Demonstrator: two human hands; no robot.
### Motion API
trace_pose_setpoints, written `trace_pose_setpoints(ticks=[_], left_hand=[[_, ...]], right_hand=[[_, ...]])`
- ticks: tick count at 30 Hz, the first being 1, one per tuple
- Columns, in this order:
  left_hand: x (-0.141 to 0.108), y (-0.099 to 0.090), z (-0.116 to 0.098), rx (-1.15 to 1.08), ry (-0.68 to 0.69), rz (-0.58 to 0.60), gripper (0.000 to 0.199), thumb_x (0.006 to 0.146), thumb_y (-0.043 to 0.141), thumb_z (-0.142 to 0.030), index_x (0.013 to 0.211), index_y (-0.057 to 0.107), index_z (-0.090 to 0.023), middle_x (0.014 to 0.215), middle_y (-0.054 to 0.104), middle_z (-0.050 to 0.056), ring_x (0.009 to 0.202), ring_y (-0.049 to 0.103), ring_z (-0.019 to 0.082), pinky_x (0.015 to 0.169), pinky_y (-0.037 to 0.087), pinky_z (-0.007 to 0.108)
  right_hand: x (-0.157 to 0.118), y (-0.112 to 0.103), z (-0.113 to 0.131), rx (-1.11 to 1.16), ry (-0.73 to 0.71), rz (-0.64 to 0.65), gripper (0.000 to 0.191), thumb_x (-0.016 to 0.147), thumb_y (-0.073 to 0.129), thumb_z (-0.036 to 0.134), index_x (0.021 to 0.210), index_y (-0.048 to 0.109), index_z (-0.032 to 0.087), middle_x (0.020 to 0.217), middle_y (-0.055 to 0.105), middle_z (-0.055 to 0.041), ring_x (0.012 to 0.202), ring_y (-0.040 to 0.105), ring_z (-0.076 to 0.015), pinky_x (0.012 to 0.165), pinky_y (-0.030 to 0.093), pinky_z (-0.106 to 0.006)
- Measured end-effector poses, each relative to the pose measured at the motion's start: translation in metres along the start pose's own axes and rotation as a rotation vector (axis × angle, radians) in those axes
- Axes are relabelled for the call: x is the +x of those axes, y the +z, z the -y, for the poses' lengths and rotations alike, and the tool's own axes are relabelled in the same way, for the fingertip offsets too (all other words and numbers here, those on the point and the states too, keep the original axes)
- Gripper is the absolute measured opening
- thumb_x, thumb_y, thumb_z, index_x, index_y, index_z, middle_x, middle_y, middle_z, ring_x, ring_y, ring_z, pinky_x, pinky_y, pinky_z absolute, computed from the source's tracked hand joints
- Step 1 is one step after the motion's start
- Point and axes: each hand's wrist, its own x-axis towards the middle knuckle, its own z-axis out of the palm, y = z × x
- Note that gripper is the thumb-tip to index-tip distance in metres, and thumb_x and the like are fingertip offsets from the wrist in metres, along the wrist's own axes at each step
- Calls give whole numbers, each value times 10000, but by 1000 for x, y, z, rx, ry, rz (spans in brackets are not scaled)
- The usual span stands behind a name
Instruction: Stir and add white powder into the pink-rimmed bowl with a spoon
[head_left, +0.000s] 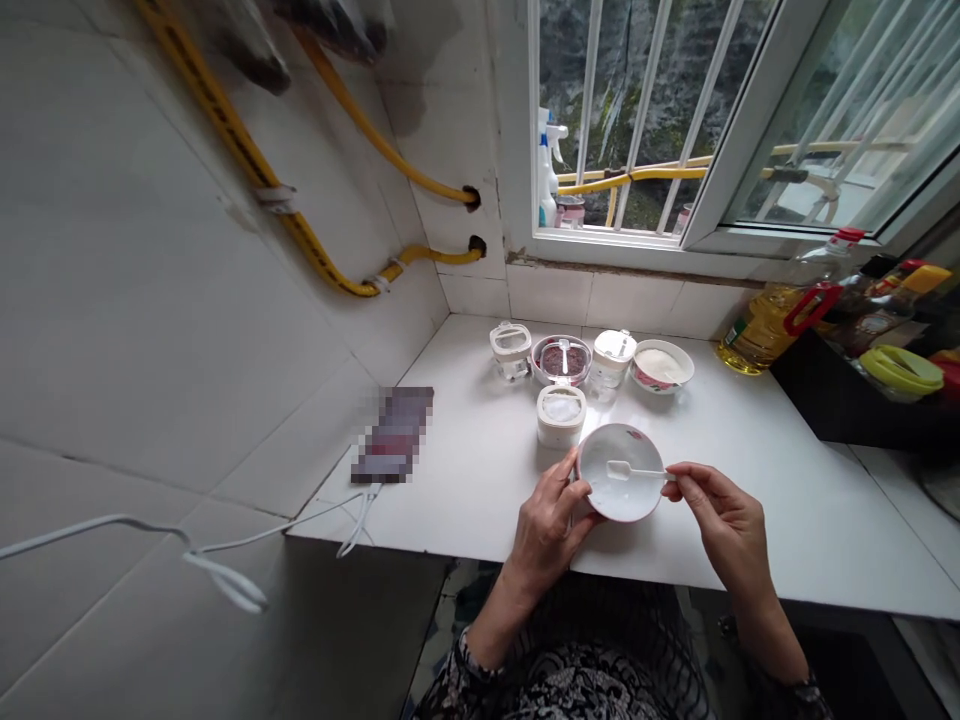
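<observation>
My left hand (549, 515) grips the left rim of a white bowl (621, 500), which is tilted toward me near the counter's front edge. Between the fingertips of my right hand (721, 510) is the handle of a small white spoon (621, 470), its flat scoop over the inside of the bowl. Just behind the bowl stands a lidded jar (562, 418) with white contents. Farther back are another lidded jar (511, 350), a bowl of dark red stuff (561, 362) with a small clear spoon on it, a white-lidded jar (613, 358) and a flowered bowl of white powder (661, 367).
A blurred-out phone-like object (394, 435) with a white cable (360, 525) lies on the left of the white counter (465, 510). An oil bottle (772, 315) and a black box of condiments (832, 385) stand at right. Yellow pipes (315, 255) run along the wall.
</observation>
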Motion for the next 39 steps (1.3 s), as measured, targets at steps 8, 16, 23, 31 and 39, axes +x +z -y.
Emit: trace_pose_setpoints(ticks=[8,16,23,31,39], left_hand=[[-1,2,1,54,91,-19,157,923,656,-242,1068,601,-219,1378,620,192,1225,651,289,928,614,404],[-2,1,1,83,119,-21,120,930,636,-223,1043,597,-213,1366,628,204,1198,665,291,909,619,407],[-2,1,1,88,128,-16,123,920,648,-221,1035,604,-215,1380,626,195,1195,668,290,911,620,402],[-3,1,1,68,120,-17,149,914,657,-214,1053,605,-223,1398,618,184,1223,658,289,919,618,404],[-1,1,0,60,114,-23,151,914,660,-215,1054,605,-228,1390,625,175,1239,650,287,924,619,402]], right_hand=[[-21,-12,-10,-429,-362,12,146,949,560,195,971,701,226,738,723,-24,759,667,-214,717,533,-359],[-22,-6,-14,-548,-413,20,179,934,517,154,916,684,215,693,707,-21,686,645,-211,681,511,-354],[-26,2,-19,-383,-162,3,179,922,537,217,905,714,231,708,730,-32,734,692,-236,638,545,-344],[-22,14,-14,-226,-63,72,178,893,575,253,869,750,230,666,733,-33,750,678,-236,670,540,-336],[-17,7,-11,181,257,33,206,797,678,379,789,755,187,587,693,-30,527,564,-162,554,515,-307]])
